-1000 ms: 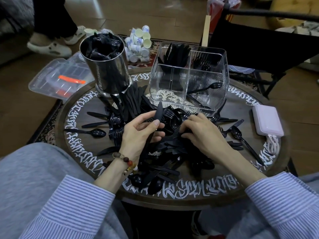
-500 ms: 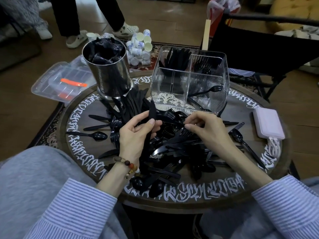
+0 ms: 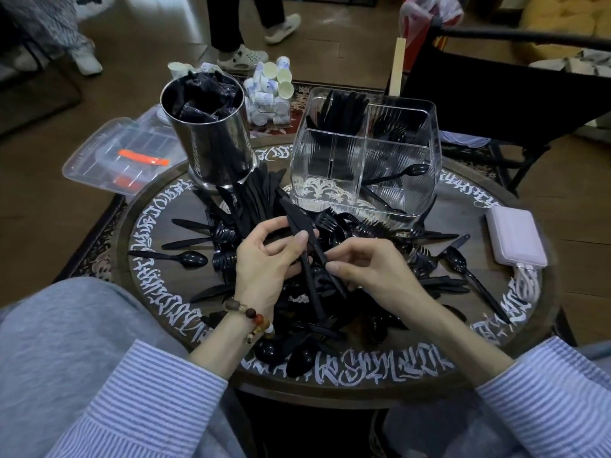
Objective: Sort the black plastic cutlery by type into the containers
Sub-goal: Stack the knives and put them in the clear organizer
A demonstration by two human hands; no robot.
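A heap of black plastic cutlery covers the middle of the round table. My left hand grips black knives upright above the heap, thumb across the handles. My right hand pinches the lower part of one of these knives beside the left. A clear divided container stands at the back; its back left compartment holds knives, its right side holds a spoon and forks. A steel canister with black wrapped items stands at the back left.
A pink power bank with a white cable lies at the table's right edge. A clear lidded box, a pack of small cups and a black chair stand beyond the table. A person's feet are on the floor behind.
My right hand has lifted out of the heap and come left to the knives in my left hand. My left hand stays raised with the knives.
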